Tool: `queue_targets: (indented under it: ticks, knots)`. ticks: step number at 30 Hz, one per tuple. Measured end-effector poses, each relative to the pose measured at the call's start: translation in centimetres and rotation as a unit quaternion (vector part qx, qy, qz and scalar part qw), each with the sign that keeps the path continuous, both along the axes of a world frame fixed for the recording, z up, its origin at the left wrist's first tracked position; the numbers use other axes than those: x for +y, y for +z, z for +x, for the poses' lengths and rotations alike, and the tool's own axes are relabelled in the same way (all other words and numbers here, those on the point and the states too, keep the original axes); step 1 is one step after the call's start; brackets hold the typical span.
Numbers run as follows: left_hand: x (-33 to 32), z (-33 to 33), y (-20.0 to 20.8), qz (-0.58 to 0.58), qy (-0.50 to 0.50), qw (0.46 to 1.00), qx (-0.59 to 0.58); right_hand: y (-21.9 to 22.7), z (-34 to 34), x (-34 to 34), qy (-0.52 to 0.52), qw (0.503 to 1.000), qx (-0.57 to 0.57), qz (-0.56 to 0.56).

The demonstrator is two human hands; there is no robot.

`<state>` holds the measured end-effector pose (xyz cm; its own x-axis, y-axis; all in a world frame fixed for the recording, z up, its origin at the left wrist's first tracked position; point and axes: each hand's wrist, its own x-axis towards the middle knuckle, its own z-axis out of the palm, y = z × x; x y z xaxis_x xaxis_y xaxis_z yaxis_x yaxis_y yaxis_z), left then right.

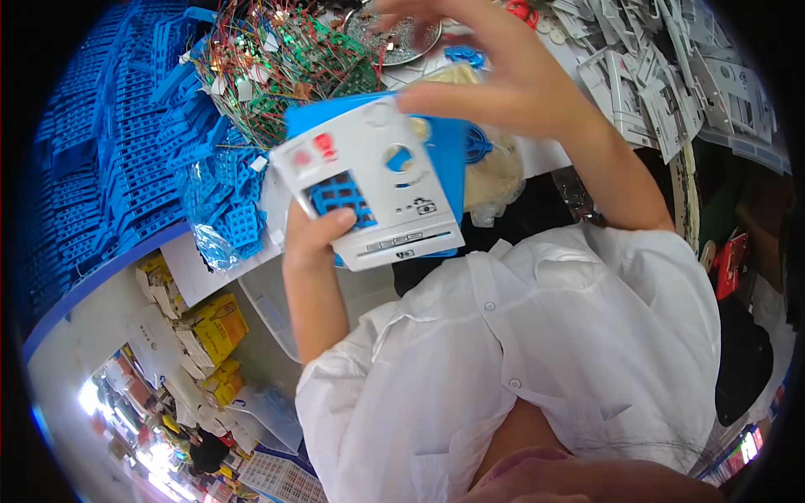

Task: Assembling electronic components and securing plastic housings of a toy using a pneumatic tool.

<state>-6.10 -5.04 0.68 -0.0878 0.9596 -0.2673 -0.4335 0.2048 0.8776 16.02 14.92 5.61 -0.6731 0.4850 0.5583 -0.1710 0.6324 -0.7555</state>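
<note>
My left hand [314, 239] grips a white plastic panel [381, 189] by its left edge, thumb pressed on its front. The panel has a round hole, a square opening with a blue grid piece [340, 197] showing through it, red marks and a slot along the lower end. Behind it, a flat blue plastic part [449, 155] sticks out at the top and right; how the two are joined is hidden. Over the panel's upper right corner, my right hand [503, 88] has its fingers spread and slightly blurred. Its thumb overlaps that corner; whether it touches cannot be told.
Blue grid parts [109, 159] are stacked high at the left. Wired green circuit boards [285, 71] lie heaped at the back, beside a metal dish [402, 38]. White panels [641, 92] pile up at the back right. Yellow boxes [214, 335] stand lower left.
</note>
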Motion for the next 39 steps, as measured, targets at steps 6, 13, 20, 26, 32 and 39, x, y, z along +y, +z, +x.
queue_targets:
  ticks: [6,13,20,26,32,39]
  knots:
    - [-2.0,5.8,-2.1,0.006,0.197,0.978,0.066,-6.1,3.8,-7.3,0.1,0.845,0.03,-0.524]
    - [-2.1,7.2,-0.3,-0.011,0.184,0.982,0.032,-6.0,4.5,-6.7,0.119,0.847,-0.021,-0.518]
    - [-3.1,7.2,-2.2,-0.072,0.149,0.986,-0.007,-6.5,3.7,-8.6,0.088,0.828,0.05,-0.551]
    - [-4.0,7.4,-3.4,-0.055,0.17,0.981,-0.077,-5.8,3.4,-8.7,0.093,0.847,0.038,-0.522]
    - [-4.4,7.9,-4.3,-0.066,0.198,0.972,-0.106,-5.6,3.2,-9.4,0.084,0.874,0.043,-0.477]
    - [-4.1,9.6,-2.3,-0.066,0.229,0.971,0.025,-5.6,3.6,-9.8,0.074,0.892,0.001,-0.447]
